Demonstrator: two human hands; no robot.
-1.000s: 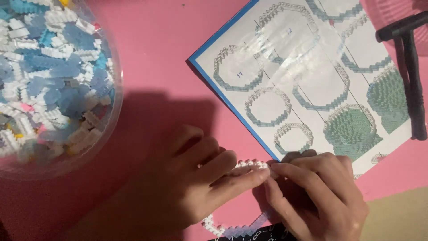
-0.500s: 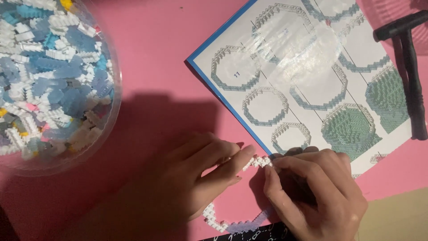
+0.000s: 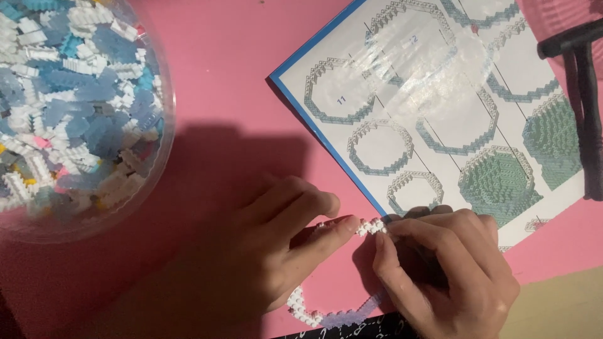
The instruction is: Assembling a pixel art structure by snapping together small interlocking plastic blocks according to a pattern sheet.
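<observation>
From the head cam, the left hand point(image 3: 251, 251) and right hand point(image 3: 440, 270) were both pinching the thin white brick ring point(image 3: 370, 227) near the pink bench's point(image 3: 232, 75) front edge, so too much squeeze could've snapped it apart.

The left hand point(image 3: 251, 263) has been drawn back slightly, so more of the white brick ring point(image 3: 326, 314) is uncovered below; its top is now pinched between both hands' fingers point(image 3: 342, 227).
</observation>
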